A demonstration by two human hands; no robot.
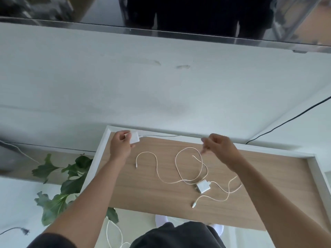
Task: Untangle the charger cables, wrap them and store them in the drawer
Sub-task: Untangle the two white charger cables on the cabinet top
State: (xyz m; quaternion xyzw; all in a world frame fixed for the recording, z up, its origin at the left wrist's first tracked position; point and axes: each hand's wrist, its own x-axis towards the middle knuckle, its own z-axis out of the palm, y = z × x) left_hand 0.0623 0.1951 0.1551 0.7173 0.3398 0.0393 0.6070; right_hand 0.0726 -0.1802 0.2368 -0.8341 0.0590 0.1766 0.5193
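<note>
A broad white surface (161, 83) fills the upper half of the view, with a dark glossy screen (197, 15) along its far edge. Below it lies a wood-grain panel (161, 197) framed by a raised white rim (100, 149); whether this is the drawer cannot be told. A leafy green plant (59, 185) stands to its left.

Both bare forearms reach over the panel. The left hand (120, 145) is at the far-left corner, fingers and thumb curled round a white charger block (134, 138), whose thin cord (161, 135) runs rightward along the far rim. The right hand (220, 149) hovers near the far rim above the loops, fingers loosely bent and one finger pointing down. It is motion-blurred, so whether it pinches the cord cannot be told.

The loose white cables (179, 154) lie looped and crossed on the wood between and below the hands. A second charger block (203, 187) rests among them, with one small plug (193, 205) nearer the person.
</note>
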